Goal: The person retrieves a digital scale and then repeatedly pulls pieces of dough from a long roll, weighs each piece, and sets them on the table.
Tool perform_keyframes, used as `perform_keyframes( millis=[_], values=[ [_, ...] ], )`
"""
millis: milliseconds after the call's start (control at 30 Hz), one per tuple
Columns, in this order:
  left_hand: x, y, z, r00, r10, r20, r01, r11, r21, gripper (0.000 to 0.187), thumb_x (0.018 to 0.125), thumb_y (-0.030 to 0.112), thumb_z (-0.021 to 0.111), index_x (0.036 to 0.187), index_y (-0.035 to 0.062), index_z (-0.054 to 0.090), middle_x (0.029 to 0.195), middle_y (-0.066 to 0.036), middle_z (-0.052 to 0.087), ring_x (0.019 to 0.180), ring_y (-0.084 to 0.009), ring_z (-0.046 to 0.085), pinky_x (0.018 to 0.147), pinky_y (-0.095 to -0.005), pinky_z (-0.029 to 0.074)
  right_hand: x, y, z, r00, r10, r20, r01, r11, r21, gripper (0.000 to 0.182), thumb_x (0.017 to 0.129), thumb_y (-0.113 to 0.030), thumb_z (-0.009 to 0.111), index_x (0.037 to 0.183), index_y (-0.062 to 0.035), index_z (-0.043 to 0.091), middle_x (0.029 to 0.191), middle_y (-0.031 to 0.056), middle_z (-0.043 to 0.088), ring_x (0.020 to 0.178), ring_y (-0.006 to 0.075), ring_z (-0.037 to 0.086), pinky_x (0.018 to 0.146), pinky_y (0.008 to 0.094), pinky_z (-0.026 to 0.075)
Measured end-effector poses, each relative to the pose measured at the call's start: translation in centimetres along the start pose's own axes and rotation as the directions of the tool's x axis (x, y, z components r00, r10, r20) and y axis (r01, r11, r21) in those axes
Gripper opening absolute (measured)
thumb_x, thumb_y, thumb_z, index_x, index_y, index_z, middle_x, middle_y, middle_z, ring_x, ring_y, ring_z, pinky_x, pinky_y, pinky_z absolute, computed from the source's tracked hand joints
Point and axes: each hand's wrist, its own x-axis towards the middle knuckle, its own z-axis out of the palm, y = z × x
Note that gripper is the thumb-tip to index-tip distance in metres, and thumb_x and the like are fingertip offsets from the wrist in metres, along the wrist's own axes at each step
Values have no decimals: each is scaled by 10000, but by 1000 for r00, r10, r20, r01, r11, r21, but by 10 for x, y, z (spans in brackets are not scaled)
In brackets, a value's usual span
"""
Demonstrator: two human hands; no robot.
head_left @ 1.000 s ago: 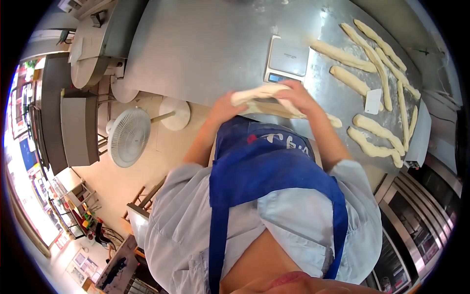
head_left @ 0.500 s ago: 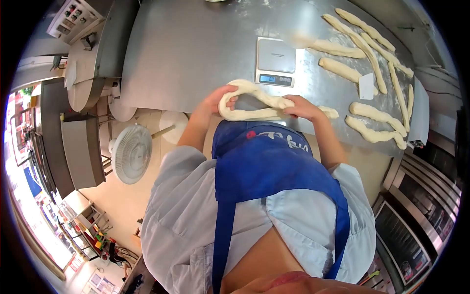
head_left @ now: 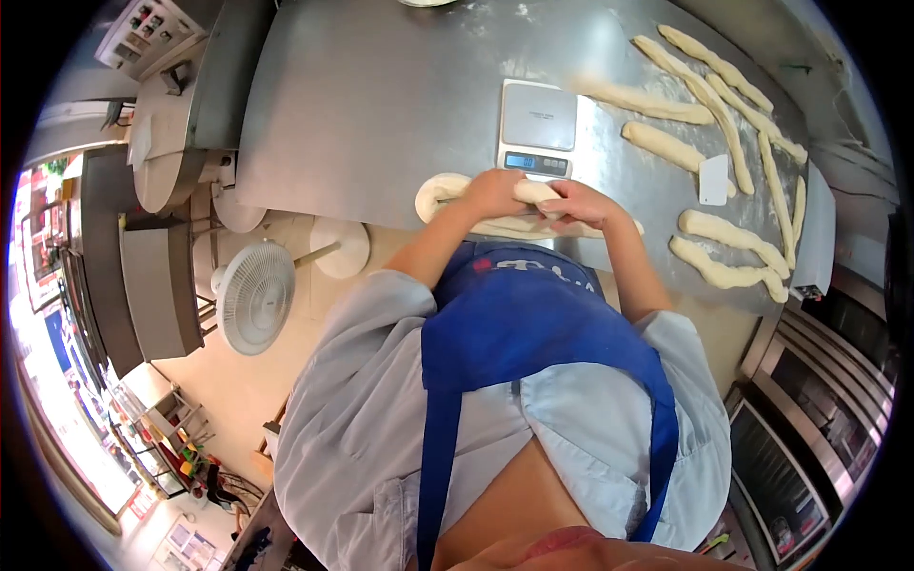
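Note:
A long strip of dough [head_left: 441, 192] lies folded in a loop near the table's front edge, its bend at the left. My left hand [head_left: 494, 194] has its fingers wrapped over the upper strand. Just to the right, my right hand [head_left: 579, 206] grips the same strand at its thick end, with thumb and fingers pressed round it. A short stretch of dough shows between the two hands. The lower strand passes beneath them along the apron. Directly beyond the hands sits a kitchen scale [head_left: 539, 119] with a lit display.
Several dough strips [head_left: 728, 228] lie on the floured right side of the metal table [head_left: 352, 105]. A white scraper [head_left: 713, 181] rests against one strip. A fan [head_left: 257, 297] stands on the floor at the left, and metal ovens [head_left: 781, 466] are at the lower right.
My left hand has moved right, from the loop's bend to the upper strand beside my right hand. My right hand has shifted slightly, and the loop has become narrower.

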Motion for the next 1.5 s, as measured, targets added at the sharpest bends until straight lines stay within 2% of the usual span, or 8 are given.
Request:
perform_keyframes(
  millis=[100, 167, 567, 833, 1067, 1233, 1300, 1500],
  values=[
    [15, -16, 7, 992, 115, 44, -120, 985, 121, 387, 751, 286, 763, 1048, 61, 661, 836, -90, 690, 769, -274, 681, 729, -401, 545, -2, 9, 3, 963, -147, -225, 81, 957, -280, 451, 839, -228, 709, 1226, -45, 567, 1095, 91, 650, 983, 216, 653, 770, 335, 562],
    [8, -1, -2, 902, -144, 407, 332, 835, -439, 338, 787, 305, 738, 1002, 54, 670, 810, -67, 681, 675, -172, 659, 640, -325, 535, 3, 14, 20, 826, -533, -183, 115, 477, -871, 412, 767, -184, 727, 1133, -51, 590, 1028, 130, 670, 941, 306, 656, 767, 394, 555],
    [49, -15, 15, 780, -10, 626, 288, 893, -345, 216, 738, 250, 737, 833, 59, 706, 726, -69, 676, 697, -155, 632, 665, -306, 488, 24, 2, 32, 817, -576, -25, 13, 62, -998, 143, 736, -181, 673, 823, -68, 661, 815, 120, 685, 764, 280, 679, 647, 391, 552],
    [21, 41, -19, 946, -88, 313, -100, 838, 536, 323, 750, 404, 701, 893, 118, 750, 926, -113, 729, 909, -300, 696, 756, -401, 555, 13, -1, 42, 875, -439, -205, -99, 253, -962, 146, 805, -191, 645, 752, -55, 656, 792, 137, 683, 769, 322, 676, 666, 428, 544],
    [14, -23, 25, 959, 252, 131, -272, 947, 172, 341, 779, 380, 696, 982, 107, 704, 992, -125, 713, 958, -346, 673, 842, -418, 540, -15, -73, 70, 704, -707, -67, 451, 518, -727, 509, 831, -318, 691, 1268, -100, 548, 1078, 199, 652, 968, 374, 632, 819, 461, 507],
    [3, -6, 27, 998, -60, 20, 54, 975, 218, 460, 752, 357, 734, 1090, 63, 626, 1082, -196, 659, 1054, -339, 623, 897, -436, 505, 55, -69, -5, 589, -731, -344, 6, 429, -903, 631, 807, -359, 726, 1345, -113, 505, 1234, 155, 605, 1098, 393, 577, 945, 443, 475],
    [-8, -13, 16, 999, -51, -2, 50, 983, 175, 484, 745, 356, 743, 1096, 50, 612, 1108, -213, 642, 1079, -335, 609, 912, -442, 494, 65, -45, -6, 336, -941, -44, -124, 2, -992, 569, 786, -242, 716, 1295, -78, 520, 1169, 144, 616, 1090, 368, 579, 935, 431, 478],
    [-25, -27, 18, 990, 32, -135, 13, 948, 318, 421, 824, 333, 680, 1131, 55, 605, 1047, -215, 655, 1019, -368, 624, 853, -477, 487, 45, 4, 41, 643, -766, -18, 347, 312, -885, 415, 763, -139, 672, 1164, -71, 584, 1102, 167, 639, 1050, 357, 608, 884, 455, 489]
  ],
)
